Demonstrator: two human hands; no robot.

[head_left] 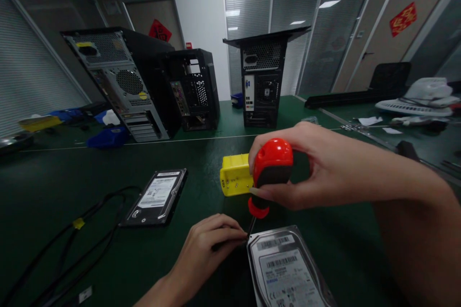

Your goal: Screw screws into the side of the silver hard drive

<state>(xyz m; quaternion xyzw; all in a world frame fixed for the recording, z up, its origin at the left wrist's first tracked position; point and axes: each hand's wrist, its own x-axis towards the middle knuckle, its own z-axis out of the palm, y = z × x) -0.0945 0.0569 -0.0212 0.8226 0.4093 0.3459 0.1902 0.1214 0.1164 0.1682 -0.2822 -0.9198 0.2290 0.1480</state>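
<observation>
My right hand [295, 168] grips a red and black screwdriver [275, 158] by its handle, with the shaft slanting down. The tip meets the upper left corner of a silver hard drive [284, 268] that lies label up on the green table. At that same corner my left hand [212, 240] pinches with thumb and fingers beside the screwdriver tip; what it holds, if anything, is too small to make out. Just behind the screwdriver sits a yellow parts bin [236, 175] with a few small screws in it, partly covered by my right hand.
A second hard drive [154, 196] lies to the left, beside black cables [104, 201]. Along the back stand three computer cases: a large tower [133, 81], a smaller case [194, 88] and one with a loose panel on top [262, 81]. A blue bin [108, 137] is at left.
</observation>
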